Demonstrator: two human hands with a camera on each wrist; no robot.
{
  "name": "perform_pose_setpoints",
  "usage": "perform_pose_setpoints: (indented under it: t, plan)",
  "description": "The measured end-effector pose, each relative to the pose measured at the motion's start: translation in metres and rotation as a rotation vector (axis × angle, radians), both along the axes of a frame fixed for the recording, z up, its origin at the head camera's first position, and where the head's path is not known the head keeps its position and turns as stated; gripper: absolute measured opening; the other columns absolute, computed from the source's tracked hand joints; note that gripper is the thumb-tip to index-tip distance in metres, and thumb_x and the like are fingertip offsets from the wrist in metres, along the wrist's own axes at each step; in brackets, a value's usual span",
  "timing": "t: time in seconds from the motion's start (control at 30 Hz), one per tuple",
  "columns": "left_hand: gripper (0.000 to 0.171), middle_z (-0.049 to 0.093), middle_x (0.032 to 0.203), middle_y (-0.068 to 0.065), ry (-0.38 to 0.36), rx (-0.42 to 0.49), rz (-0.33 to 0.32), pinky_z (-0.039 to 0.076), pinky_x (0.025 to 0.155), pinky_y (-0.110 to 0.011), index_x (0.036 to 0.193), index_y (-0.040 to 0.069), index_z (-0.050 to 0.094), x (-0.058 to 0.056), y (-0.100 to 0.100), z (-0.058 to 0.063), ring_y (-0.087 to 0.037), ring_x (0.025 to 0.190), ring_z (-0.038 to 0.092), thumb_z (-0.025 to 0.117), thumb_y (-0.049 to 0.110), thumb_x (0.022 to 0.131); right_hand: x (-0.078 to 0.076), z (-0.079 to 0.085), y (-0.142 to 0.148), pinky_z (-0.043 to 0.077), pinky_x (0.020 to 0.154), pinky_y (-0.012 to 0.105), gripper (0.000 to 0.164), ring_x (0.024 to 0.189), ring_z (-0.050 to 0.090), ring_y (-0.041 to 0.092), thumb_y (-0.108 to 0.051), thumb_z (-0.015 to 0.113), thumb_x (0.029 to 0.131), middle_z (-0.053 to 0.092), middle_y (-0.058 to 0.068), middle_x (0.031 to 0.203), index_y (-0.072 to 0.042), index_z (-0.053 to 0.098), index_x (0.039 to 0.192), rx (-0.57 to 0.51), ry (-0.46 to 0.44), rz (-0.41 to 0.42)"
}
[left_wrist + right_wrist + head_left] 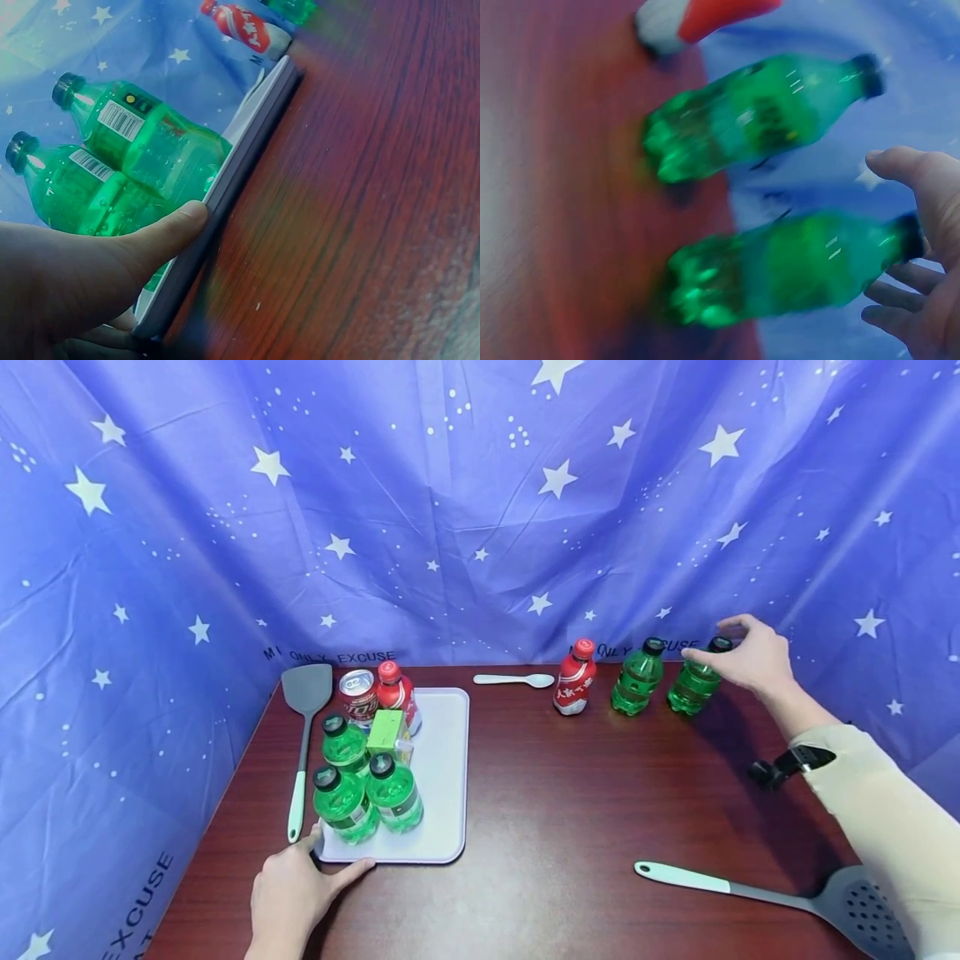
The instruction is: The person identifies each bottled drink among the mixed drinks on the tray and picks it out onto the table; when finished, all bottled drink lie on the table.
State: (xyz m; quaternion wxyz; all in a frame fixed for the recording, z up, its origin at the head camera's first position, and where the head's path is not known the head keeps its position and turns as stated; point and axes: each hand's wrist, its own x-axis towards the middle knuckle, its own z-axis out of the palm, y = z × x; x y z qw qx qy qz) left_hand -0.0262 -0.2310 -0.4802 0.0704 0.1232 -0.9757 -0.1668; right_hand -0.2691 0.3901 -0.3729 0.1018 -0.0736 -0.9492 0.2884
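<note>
My left hand (288, 887) grips the near left corner of a white tray (442, 777), its thumb (191, 217) lying against the front rim. On the tray stand three green soda bottles (397, 802) with black caps, a green box (387, 732), a red-capped bottle (393, 687) and a dark red can (357, 695). At the back right, my right hand (756, 656) is spread around the cap of an upright green bottle (692, 687); in the right wrist view a gap shows between thumb and bottle (802, 270). Left of it stand another green bottle (637, 681) and a red bottle (575, 681).
A grey spatula (307, 693) with a pale green handle lies left of the tray. Toward the back edge lies a white spoon (517, 680). A slotted turner (795, 900) is at the front right, partly under the right sleeve. A blue star-patterned cloth (480, 510) hangs behind the table.
</note>
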Motion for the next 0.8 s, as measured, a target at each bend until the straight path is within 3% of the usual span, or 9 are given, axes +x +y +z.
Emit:
perform_pose_setpoints:
  t: [0.07,0.13,0.2,0.3,0.5,0.63,0.8]
  plan:
    - [0.106,0.067,0.065,-0.019,0.004,-0.001,-0.003,0.055,0.060,-0.060,0.126,-0.004,0.074,0.000,0.000,0.000,-0.051,0.075,0.071,0.090,0.077,0.060,-0.002,0.014,-0.007,0.046,0.106,0.056,0.089,0.133,0.058,0.048,-0.063,0.081,0.086,0.064,0.028,0.144,-0.003,0.056,0.147,-0.011,0.058,0.010]
    - [0.105,0.067,0.065,-0.019,0.002,-0.002,-0.004,0.055,0.060,-0.059,0.125,-0.004,0.074,0.000,0.001,0.001,-0.051,0.075,0.071,0.090,0.077,0.060,-0.003,0.032,-0.015,0.050,0.103,0.038,0.084,0.123,0.071,0.024,-0.062,0.083,0.085,0.069,0.021,0.142,-0.009,0.061,0.146,-0.027,0.112,0.019]
    - [0.103,0.065,0.063,-0.017,0.000,-0.003,-0.003,0.054,0.059,-0.059,0.124,-0.003,0.075,0.000,0.001,0.001,-0.050,0.074,0.071,0.090,0.077,0.060,-0.003,0.052,-0.026,0.049,0.095,0.020,0.079,0.113,0.072,0.001,-0.061,0.085,0.083,0.072,0.014,0.140,-0.015,0.065,0.144,-0.053,0.163,0.035]
    - [0.103,0.063,0.060,-0.014,-0.004,-0.003,-0.002,0.054,0.059,-0.058,0.122,-0.003,0.075,0.000,0.001,0.001,-0.048,0.072,0.071,0.090,0.078,0.060,0.000,0.081,-0.048,0.045,0.085,0.006,0.074,0.106,0.066,-0.017,-0.056,0.089,0.082,0.073,0.003,0.140,-0.023,0.067,0.144,-0.114,0.211,0.078]
    - [0.105,0.060,0.057,-0.012,-0.020,0.002,0.001,0.055,0.061,-0.059,0.121,-0.006,0.075,0.000,0.001,0.001,-0.048,0.072,0.070,0.089,0.079,0.060,0.014,0.115,-0.096,0.053,0.090,0.008,0.061,0.112,0.072,-0.009,-0.034,0.094,0.082,0.076,-0.009,0.133,-0.024,0.072,0.138,-0.266,0.320,0.237]
    - [0.106,0.060,0.057,-0.012,-0.023,0.004,0.000,0.055,0.061,-0.059,0.122,-0.006,0.074,-0.001,0.000,0.000,-0.048,0.072,0.070,0.089,0.079,0.060,0.024,0.126,-0.127,0.058,0.097,0.018,0.058,0.108,0.073,-0.007,-0.018,0.095,0.080,0.078,-0.011,0.126,-0.017,0.074,0.134,-0.388,0.376,0.347]
    - [0.108,0.061,0.058,-0.013,-0.034,0.012,0.004,0.055,0.061,-0.059,0.124,-0.006,0.074,0.000,0.000,0.001,-0.048,0.073,0.070,0.089,0.080,0.060,0.037,0.132,-0.164,0.059,0.098,0.023,0.059,0.110,0.075,0.001,-0.010,0.093,0.080,0.079,-0.005,0.126,-0.014,0.073,0.135,-0.473,0.391,0.458]
